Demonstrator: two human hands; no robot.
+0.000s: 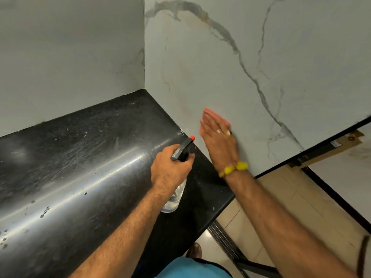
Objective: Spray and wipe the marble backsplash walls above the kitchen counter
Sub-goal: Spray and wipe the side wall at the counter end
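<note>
The white marble backsplash with grey veins rises on the right of a corner; a second marble wall stands on the left. My right hand lies flat with straight fingers against the right wall, just above the counter; a pinkish cloth shows under the fingers. My left hand grips a clear spray bottle with a black trigger head and orange nozzle, held over the counter near the wall.
A glossy black stone counter fills the lower left, wet with droplets and streaks. Its right end stops at a beige tiled floor. A black-framed edge and a cardboard piece sit at the right.
</note>
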